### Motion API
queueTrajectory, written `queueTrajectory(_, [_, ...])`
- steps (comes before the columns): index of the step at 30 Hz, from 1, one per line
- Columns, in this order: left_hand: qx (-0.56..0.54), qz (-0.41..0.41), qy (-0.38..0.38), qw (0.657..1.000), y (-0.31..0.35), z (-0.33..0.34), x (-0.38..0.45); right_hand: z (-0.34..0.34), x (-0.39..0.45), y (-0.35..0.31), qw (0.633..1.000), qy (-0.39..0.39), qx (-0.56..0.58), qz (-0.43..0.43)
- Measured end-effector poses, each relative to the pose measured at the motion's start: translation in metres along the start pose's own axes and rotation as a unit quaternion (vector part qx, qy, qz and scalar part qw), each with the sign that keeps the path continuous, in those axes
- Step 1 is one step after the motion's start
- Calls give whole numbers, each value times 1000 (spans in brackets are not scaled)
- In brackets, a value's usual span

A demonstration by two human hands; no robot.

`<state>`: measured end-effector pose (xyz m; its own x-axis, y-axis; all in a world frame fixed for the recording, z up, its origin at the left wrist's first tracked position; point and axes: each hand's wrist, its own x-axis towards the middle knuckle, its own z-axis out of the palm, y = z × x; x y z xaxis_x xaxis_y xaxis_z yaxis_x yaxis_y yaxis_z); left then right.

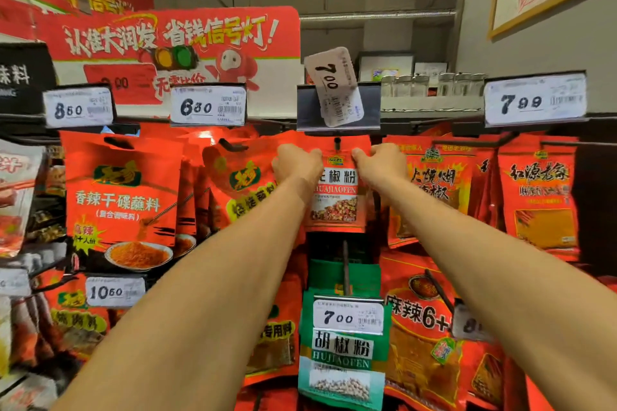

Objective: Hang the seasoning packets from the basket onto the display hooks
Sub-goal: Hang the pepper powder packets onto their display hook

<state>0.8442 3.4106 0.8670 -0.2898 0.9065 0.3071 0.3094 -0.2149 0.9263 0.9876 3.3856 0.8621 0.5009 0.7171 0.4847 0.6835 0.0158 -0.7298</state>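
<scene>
On inspection I found both arms raised to the top row of the display. The left hand [295, 162] and the right hand [380, 160] each pinched an upper corner of one red seasoning packet [337, 200], the fingers curled over its top edge. The packet hung square to the rack, directly beneath the flipped-up price tag [335, 87] marked 7.00. Its punched hole sat at the dark tip of the display hook [337, 142]; I could not tell whether the hook had passed fully through or only met the hole.

I judged this packet to be at the threading stage, neither seated nor released. Neighbouring hooks to either side carried full runs of red packets, and a green pepper packet [342, 354] hung on the hook below, behind its own 7.00 label. Whether any of those came from the basket I could not establish.

The basket was out of view, so the count of packets left to hang could not be checked. At minimum, what remained was pushing this packet back along the hook, letting go, and lowering the price tag over it.
</scene>
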Motion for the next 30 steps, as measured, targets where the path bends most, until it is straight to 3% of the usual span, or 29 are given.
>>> queueTrajectory(9, [66,-11,-31,997,5,10,12,-1,21,-1,996,-44,-16,74])
queueTrajectory(16, [34,111,-85,990,-14,-18,-29,-41,-50,7,998,-44,-35,-26])
queueTrajectory(20, [-89,111,-145,979,-28,-49,-64,-67,-103,1,980,-70,179,41])
queueTrajectory(23, [-182,29,-226,956,-34,-80,-93,-89,-144,0,944,-99,309,61])
queueTrajectory(26, [-228,-13,-285,931,-46,-111,-120,-105,-183,10,924,-112,355,85])
queueTrajectory(30, [-245,-63,-300,920,-72,-137,-162,-116,-241,45,910,-123,374,130])
